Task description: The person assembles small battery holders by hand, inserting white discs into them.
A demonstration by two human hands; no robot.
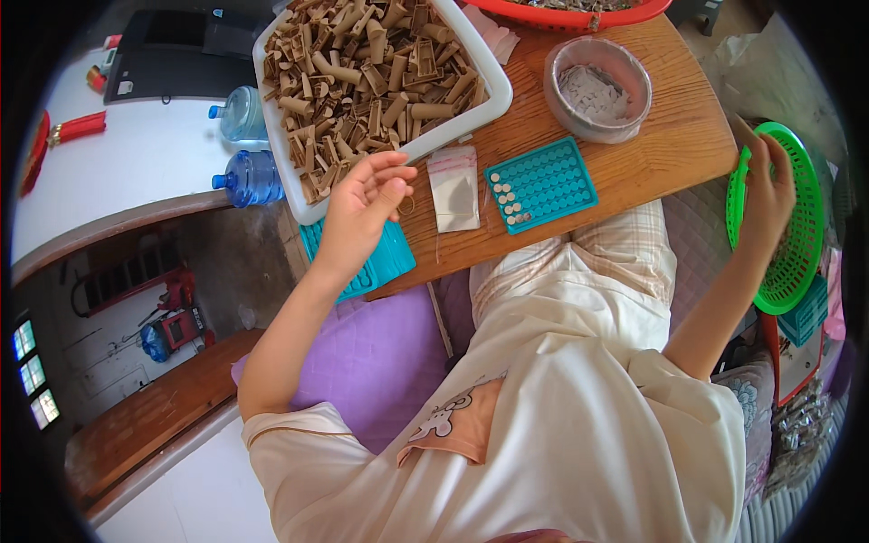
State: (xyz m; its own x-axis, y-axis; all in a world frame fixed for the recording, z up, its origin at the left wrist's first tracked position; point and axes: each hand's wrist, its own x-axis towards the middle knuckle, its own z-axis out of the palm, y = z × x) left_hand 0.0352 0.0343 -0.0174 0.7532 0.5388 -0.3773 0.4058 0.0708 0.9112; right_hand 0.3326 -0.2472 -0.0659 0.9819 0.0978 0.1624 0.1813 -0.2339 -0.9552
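Note:
My left hand (369, 210) hovers at the near edge of a white plastic bin (500, 96) heaped with brown trough-shaped pieces (373, 77). Its fingers are half bent and apart, with nothing visible in them. A thin yellowish loop (406, 206) shows just beside the fingertips. My right hand (772, 185) is raised at the far right, beside a green perforated basket (797, 235). Between its bent fingers is what looks like a slim brown piece (742, 132). On the table, a teal tray (548, 185) with small recesses carries several pale discs (507, 197) along its left side.
A clear plastic bag (453, 190) lies left of the tray. Behind it stand a round bowl (597, 127) of greyish flakes and a red basin (579, 13). Another teal tray (389, 258) sits under my left forearm. Two blue water bottles (251, 178) stand left of the bin.

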